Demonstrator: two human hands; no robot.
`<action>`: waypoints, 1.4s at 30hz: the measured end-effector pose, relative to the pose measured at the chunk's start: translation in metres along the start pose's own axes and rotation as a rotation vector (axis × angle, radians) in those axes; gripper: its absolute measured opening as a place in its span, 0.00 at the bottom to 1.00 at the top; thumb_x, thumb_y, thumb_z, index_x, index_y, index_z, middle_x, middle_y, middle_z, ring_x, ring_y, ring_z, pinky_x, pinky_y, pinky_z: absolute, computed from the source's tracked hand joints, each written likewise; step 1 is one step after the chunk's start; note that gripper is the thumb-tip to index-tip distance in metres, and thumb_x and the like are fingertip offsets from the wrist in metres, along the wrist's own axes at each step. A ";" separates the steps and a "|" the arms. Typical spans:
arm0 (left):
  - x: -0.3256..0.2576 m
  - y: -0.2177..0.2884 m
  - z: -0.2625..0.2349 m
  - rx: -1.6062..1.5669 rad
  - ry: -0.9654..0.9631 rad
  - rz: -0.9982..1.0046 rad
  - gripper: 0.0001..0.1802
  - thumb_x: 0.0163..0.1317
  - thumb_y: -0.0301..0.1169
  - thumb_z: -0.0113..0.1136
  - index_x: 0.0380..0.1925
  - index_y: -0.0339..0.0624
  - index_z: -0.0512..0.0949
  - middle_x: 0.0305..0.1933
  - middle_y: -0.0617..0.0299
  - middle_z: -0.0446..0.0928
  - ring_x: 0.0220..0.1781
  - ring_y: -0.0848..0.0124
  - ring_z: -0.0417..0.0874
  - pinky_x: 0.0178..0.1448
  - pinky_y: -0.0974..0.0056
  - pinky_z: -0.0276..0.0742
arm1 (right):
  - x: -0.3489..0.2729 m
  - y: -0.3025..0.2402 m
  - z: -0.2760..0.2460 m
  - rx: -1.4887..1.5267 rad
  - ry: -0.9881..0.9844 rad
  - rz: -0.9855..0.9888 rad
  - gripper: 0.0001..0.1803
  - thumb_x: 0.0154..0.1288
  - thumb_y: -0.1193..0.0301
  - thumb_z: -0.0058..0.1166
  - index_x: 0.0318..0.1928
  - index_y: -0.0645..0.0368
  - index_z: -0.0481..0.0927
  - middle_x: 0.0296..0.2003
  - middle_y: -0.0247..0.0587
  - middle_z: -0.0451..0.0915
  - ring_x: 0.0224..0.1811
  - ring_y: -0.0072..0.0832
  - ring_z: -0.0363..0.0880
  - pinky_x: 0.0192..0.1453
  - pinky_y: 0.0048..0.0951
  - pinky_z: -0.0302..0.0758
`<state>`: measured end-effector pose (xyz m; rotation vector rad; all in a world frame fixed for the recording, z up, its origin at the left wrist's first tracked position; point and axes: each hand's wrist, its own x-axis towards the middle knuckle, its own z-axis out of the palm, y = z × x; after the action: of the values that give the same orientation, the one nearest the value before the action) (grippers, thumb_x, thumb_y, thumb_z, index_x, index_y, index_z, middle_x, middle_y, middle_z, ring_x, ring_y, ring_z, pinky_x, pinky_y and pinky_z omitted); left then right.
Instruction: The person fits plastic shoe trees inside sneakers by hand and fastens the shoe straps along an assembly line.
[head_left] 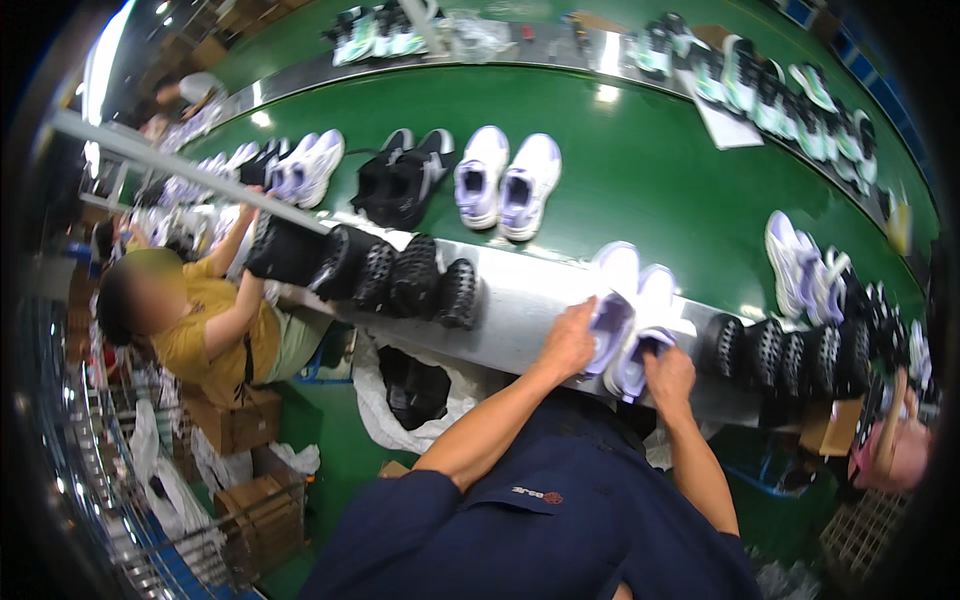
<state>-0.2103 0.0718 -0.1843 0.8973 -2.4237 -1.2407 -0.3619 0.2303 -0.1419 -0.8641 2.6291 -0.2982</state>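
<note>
A pair of white sneakers with pale lilac lining is right in front of me at the metal edge of the worktable, toes pointing away. My left hand [568, 340] grips the left sneaker [618, 265] by its outer side. At the heel of the right sneaker [656, 290], my right hand [670, 376] has its fingers at the collar opening, with some fingertips hidden inside. To the left of my hands, several black shoes [415, 275] with knobbly soles are lined up along the metal ledge. More black studded shoes [790, 352] stand in a row to the right.
On the green belt [400, 95] lie a white-lilac pair [530, 185] and a black pair [405, 180]. Shoes with mint soles [740, 80] line the far ledge. A co-worker in yellow [215, 320] sits left; another in pink [890, 440] is right. A white sack [375, 400] lies below the ledge.
</note>
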 end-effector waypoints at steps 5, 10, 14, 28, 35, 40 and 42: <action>-0.030 0.026 -0.093 0.050 0.133 0.038 0.19 0.63 0.30 0.61 0.52 0.33 0.78 0.49 0.42 0.79 0.54 0.45 0.79 0.58 0.50 0.76 | -0.040 0.005 -0.068 0.018 -0.288 -0.141 0.24 0.61 0.54 0.65 0.31 0.67 0.79 0.26 0.57 0.83 0.27 0.49 0.83 0.32 0.44 0.78; -0.065 -0.011 -0.252 0.563 0.822 -0.123 0.07 0.61 0.25 0.59 0.39 0.36 0.78 0.41 0.52 0.77 0.46 0.52 0.77 0.52 0.52 0.73 | -0.060 -0.045 -0.104 0.557 -0.495 0.153 0.15 0.64 0.67 0.63 0.30 0.66 0.76 0.23 0.42 0.80 0.19 0.25 0.78 0.22 0.28 0.73; -0.092 -0.083 -0.327 0.896 0.858 -0.283 0.29 0.57 0.31 0.69 0.58 0.33 0.72 0.55 0.45 0.73 0.54 0.46 0.73 0.60 0.50 0.71 | -0.049 -0.083 -0.092 0.631 -0.560 0.054 0.13 0.66 0.69 0.62 0.33 0.67 0.77 0.23 0.40 0.80 0.21 0.22 0.77 0.24 0.25 0.74; -0.048 0.087 -0.195 0.258 0.369 0.346 0.26 0.47 0.29 0.74 0.48 0.36 0.79 0.48 0.50 0.77 0.51 0.52 0.77 0.55 0.52 0.75 | -0.043 -0.188 -0.068 1.569 -0.566 0.129 0.22 0.72 0.60 0.58 0.57 0.61 0.71 0.44 0.35 0.80 0.44 0.23 0.80 0.44 0.28 0.78; 0.005 0.082 -0.119 -0.503 -0.083 -0.046 0.28 0.60 0.37 0.69 0.57 0.36 0.74 0.51 0.57 0.78 0.51 0.69 0.78 0.54 0.63 0.76 | -0.055 -0.106 -0.065 1.390 -0.999 0.203 0.27 0.65 0.61 0.62 0.60 0.59 0.72 0.46 0.30 0.79 0.41 0.19 0.77 0.39 0.26 0.75; 0.010 0.071 -0.085 -0.630 -0.139 -0.299 0.13 0.60 0.22 0.66 0.46 0.37 0.79 0.39 0.67 0.79 0.37 0.80 0.78 0.41 0.72 0.77 | -0.075 -0.091 -0.107 0.443 -0.366 -0.034 0.38 0.61 0.48 0.62 0.55 0.72 0.71 0.30 0.56 0.83 0.34 0.45 0.85 0.42 0.42 0.79; 0.007 0.077 -0.063 -0.706 -0.090 -0.317 0.13 0.60 0.22 0.66 0.45 0.37 0.79 0.39 0.66 0.79 0.37 0.80 0.78 0.40 0.72 0.76 | -0.085 -0.092 -0.114 0.297 -0.304 -0.122 0.37 0.61 0.47 0.63 0.51 0.71 0.72 0.30 0.58 0.82 0.34 0.49 0.84 0.40 0.45 0.79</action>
<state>-0.2156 0.0609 -0.0854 1.0175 -1.7000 -2.0898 -0.2938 0.2189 0.0133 -0.8899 2.1884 -0.5286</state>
